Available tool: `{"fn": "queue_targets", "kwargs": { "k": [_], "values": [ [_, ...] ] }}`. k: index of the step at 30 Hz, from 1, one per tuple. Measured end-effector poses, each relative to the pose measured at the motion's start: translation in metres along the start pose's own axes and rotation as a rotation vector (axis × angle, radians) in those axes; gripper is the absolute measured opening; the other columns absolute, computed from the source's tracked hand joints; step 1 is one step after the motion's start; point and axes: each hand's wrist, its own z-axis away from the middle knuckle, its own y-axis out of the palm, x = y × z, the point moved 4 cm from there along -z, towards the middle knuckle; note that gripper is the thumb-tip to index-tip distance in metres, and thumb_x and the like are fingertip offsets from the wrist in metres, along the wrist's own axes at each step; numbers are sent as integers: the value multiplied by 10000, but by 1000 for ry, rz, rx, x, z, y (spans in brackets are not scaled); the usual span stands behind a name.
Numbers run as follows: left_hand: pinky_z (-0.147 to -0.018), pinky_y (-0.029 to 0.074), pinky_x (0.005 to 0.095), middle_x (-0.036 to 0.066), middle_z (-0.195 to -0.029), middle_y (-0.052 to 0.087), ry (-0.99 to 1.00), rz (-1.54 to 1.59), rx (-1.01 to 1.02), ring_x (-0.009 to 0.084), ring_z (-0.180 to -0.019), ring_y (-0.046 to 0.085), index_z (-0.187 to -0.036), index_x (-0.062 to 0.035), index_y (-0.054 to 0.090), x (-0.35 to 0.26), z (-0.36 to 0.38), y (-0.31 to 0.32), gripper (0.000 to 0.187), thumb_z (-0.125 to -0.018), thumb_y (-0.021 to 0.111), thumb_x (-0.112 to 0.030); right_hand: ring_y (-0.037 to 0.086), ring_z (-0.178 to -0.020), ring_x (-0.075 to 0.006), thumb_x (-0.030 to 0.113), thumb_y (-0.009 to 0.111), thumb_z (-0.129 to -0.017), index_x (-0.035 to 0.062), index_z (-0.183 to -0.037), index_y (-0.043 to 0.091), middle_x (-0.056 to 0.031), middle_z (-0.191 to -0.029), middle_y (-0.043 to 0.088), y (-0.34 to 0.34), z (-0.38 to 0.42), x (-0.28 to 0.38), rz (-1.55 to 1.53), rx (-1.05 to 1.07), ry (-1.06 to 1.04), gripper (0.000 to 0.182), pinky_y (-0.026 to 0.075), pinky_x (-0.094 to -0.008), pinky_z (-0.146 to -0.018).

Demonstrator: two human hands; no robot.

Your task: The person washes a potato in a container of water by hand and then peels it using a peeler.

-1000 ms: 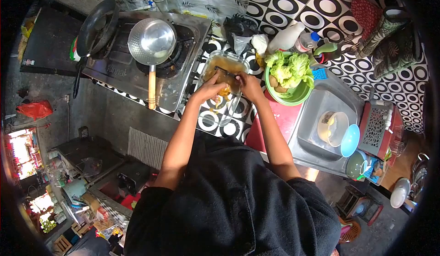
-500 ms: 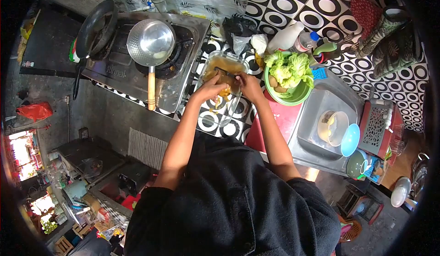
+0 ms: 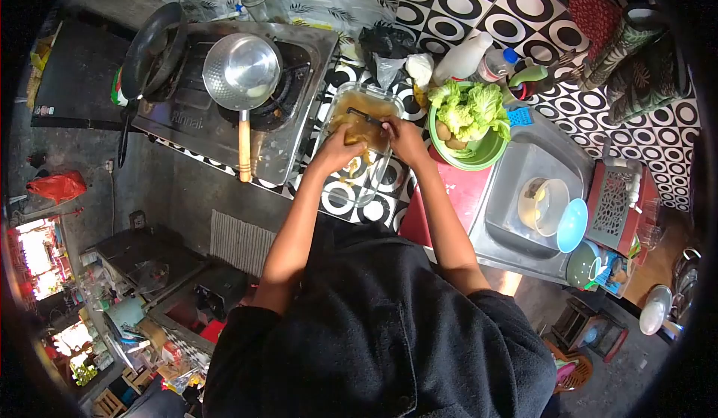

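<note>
A clear rectangular container (image 3: 398,104) with brownish liquid stands on the patterned counter in front of me. Over it, my left hand (image 3: 338,150) is closed around a yellowish-brown piece that looks like a potato (image 3: 357,149), mostly hidden by the fingers. My right hand (image 3: 404,143) grips a slim black peeler (image 3: 364,116), its tip pointing left over the liquid; its exact shape is hard to make out. Yellow-brown peel strips (image 3: 347,182) show below my left hand. To the right, a green bowl (image 3: 490,158) holds leafy lettuce (image 3: 470,111) and brown potatoes (image 3: 446,132).
A saucepan (image 3: 242,72) with a wooden handle sits on the stove (image 3: 187,123) at left, beside a dark frying pan (image 3: 155,51). Right of me are a red board (image 3: 449,201) and a sink (image 3: 508,223) with a pale tub (image 3: 544,207) and blue bowl (image 3: 572,225). Bottles (image 3: 464,57) stand behind.
The hands stay over the container with small finger movements. My left hand has turned slightly around the potato, covering more of it. The peeler has shifted a little.
</note>
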Motion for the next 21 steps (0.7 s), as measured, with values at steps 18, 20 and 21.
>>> {"fn": "queue_targets", "kwargs": {
  "k": [18, 20, 21],
  "values": [
    [-906, 474, 427, 202, -1128, 564, 410, -331, -506, 376, -1029, 577, -1213, 23, 526, 1, 50, 4, 469, -801, 726, -76, 668, -778, -387, 128, 542, -964, 4, -1048, 666, -199, -820, 685, -3, 4, 5, -89, -10, 39, 194, 502, -447, -707],
    [-805, 514, 389, 176, -994, 631, 451, -245, -557, 313, -883, 639, -1139, 67, 578, -8, 39, -3, 336, -848, 684, -62, 672, -770, -376, 123, 542, -967, 2, -1049, 666, -189, -811, 689, -3, 4, 4, -109, -23, 51, 192, 503, -436, -704],
    [-762, 523, 376, 164, -974, 645, 401, -187, -554, 290, -837, 650, -1132, 65, 589, -2, 24, -5, 312, -860, 672, -63, 674, -766, -370, 120, 542, -969, 0, -1049, 666, -183, -807, 690, -3, 4, 4, -118, -30, 58, 191, 503, -430, -703]
  ]
}}
